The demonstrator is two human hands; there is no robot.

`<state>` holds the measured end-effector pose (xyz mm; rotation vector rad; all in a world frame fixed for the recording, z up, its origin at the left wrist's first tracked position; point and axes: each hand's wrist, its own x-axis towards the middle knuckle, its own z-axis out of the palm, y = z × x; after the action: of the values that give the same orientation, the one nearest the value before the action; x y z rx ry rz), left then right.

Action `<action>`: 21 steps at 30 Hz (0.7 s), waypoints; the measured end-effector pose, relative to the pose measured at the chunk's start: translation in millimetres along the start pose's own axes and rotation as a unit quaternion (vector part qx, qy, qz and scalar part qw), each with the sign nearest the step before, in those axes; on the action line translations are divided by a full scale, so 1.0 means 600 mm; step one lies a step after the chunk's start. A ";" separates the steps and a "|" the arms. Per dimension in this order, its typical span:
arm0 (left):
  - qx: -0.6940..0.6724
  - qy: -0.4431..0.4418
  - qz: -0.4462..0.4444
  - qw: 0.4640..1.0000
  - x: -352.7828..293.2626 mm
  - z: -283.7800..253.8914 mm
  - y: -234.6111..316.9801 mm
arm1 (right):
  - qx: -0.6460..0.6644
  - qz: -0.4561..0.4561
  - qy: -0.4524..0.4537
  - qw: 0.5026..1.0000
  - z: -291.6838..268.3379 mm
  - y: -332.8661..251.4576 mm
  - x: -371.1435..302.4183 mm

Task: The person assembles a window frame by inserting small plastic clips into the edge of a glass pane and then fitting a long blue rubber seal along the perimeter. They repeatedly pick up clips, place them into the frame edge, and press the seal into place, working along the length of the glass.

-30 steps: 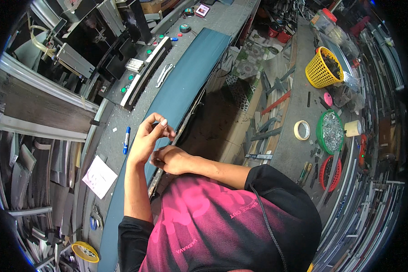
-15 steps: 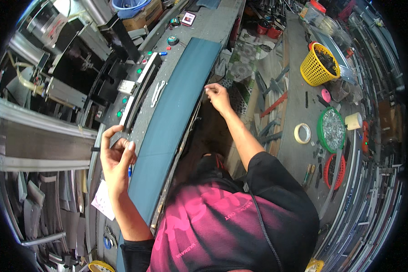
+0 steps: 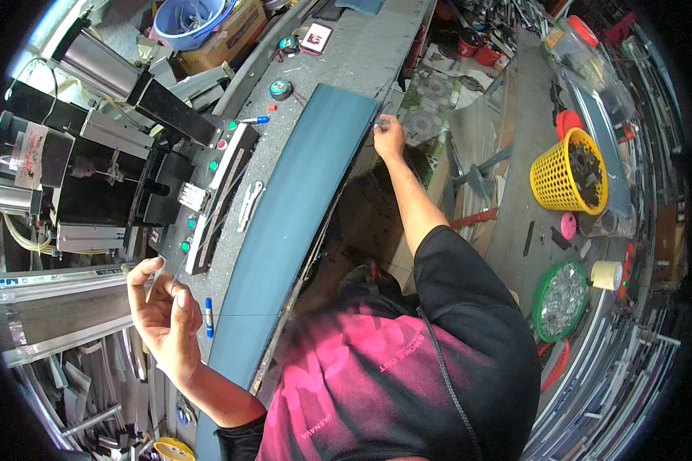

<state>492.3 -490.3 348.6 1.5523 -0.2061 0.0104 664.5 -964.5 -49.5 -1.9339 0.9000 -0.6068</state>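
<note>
A long blue-grey panel (image 3: 284, 207) lies lengthwise on the grey workbench, with a fine line across its lower part. To its left my left hand (image 3: 165, 326) is raised, fingers curled and thumb tip close to them; a very thin strand seems to show at the fingertips, too fine to name. My right hand (image 3: 390, 137) is closed in a pinch beside the panel's far right edge. What it pinches is too small to make out. A blue marker (image 3: 209, 317) lies near my left hand, and white wrenches (image 3: 250, 206) lie left of the panel.
A machine with a button strip (image 3: 223, 196) borders the bench on the left. Farther up are a tape measure (image 3: 281, 90), a phone (image 3: 315, 38) and a blue basin (image 3: 188, 27). On the right bench stand a yellow basket (image 3: 553, 180) and a green basket (image 3: 560, 296).
My left hand has moved left and toward me, away from the panel. My right hand has moved farther out and slightly right. The whole view has shifted.
</note>
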 end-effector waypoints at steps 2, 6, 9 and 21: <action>0.018 0.005 -0.001 1.000 0.009 0.018 0.000 | -0.024 -0.020 -0.009 0.999 0.006 0.011 0.012; 0.031 0.020 0.008 0.999 0.025 0.038 -0.002 | -0.033 -0.044 -0.006 0.998 0.020 0.030 0.014; 0.027 -0.019 0.040 0.999 0.038 0.040 -0.005 | -0.037 -0.113 0.034 0.992 0.025 0.036 0.005; 0.016 -0.004 -0.053 0.998 0.044 0.072 -0.021 | -0.015 -0.363 -0.114 0.925 -0.129 -0.217 -0.249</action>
<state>514.8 -536.7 340.0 1.5932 -0.1300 -0.0773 563.1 -842.8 93.1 -2.2983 0.0149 -0.7600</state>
